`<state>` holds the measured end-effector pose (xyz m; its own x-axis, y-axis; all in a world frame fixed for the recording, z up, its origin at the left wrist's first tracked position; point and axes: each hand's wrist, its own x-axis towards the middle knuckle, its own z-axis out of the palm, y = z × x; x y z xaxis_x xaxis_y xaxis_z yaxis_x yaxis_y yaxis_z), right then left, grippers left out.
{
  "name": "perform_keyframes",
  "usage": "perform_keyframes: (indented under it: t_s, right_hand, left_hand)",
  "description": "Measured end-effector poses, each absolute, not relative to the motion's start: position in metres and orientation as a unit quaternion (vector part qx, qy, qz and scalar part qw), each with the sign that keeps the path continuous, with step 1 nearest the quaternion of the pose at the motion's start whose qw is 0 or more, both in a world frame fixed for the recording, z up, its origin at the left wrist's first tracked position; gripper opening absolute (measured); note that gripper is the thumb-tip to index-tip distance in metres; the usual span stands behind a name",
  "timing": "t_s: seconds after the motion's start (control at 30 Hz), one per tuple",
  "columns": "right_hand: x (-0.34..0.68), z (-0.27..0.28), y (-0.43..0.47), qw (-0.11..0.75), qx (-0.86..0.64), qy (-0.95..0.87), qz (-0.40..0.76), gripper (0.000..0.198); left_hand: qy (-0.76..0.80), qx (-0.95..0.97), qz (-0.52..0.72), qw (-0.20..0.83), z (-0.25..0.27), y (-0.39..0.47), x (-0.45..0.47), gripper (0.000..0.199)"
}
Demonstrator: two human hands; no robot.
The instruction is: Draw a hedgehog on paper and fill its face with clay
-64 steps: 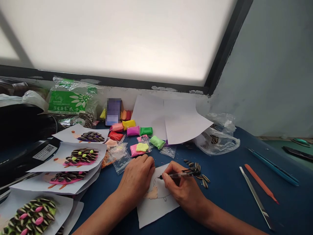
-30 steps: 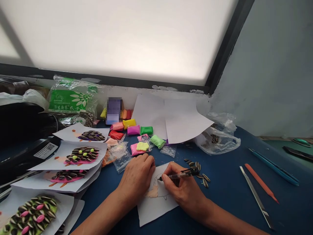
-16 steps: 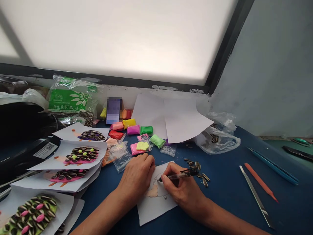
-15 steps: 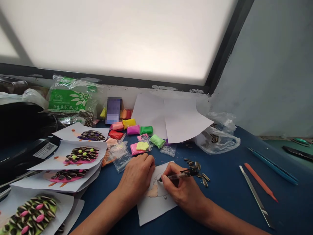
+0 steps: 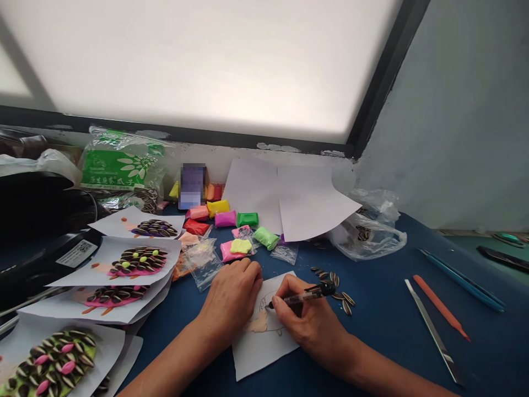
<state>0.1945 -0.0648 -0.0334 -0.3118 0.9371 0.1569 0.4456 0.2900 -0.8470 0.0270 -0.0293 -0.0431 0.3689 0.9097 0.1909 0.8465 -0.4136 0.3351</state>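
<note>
In the head view my right hand (image 5: 308, 320) is closed around a black pen (image 5: 303, 296). The pen's tip touches a small white sheet of paper (image 5: 256, 361). On the sheet is an outline drawing with short marks inside, and a flat peach-coloured clay patch (image 5: 259, 322) covers its left end. My left hand (image 5: 233, 292) rests on the sheet's left edge with its fingers curled in; the underside is hidden, so I cannot see whether anything is in it. Several striped sunflower seeds (image 5: 334, 278) lie just beyond my right hand.
Finished seed-and-clay hedgehog pictures (image 5: 138, 262) overlap at the left. Coloured clay packets (image 5: 225, 219), a propped phone (image 5: 192, 186) and large white sheets (image 5: 314, 204) stand behind. A plastic bag (image 5: 372, 242), blue tweezers (image 5: 463, 281), an orange tool (image 5: 440, 306) and a metal blade (image 5: 433, 331) lie rightward.
A few more short dark marks show inside the outline near the pen tip. The pen has shifted very slightly; my left hand stays where it was.
</note>
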Motion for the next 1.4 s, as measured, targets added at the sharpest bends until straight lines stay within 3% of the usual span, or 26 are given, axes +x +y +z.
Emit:
perform_keyframes:
  t_s: [1.13,1.4]
  right_hand:
    - [0.1946,-0.0350,-0.0653,0.344,-0.492,-0.721,0.347,0.017]
    - [0.1975,-0.0273,-0.0601,0.366,-0.505,-0.670,0.403,0.019]
  left_hand:
    - [0.532,0.822,0.180,0.096,-0.0450,-0.0285,0.0266,0.017]
    - [0.536,0.821,0.175,0.095,-0.0447,-0.0288,0.0265,0.017]
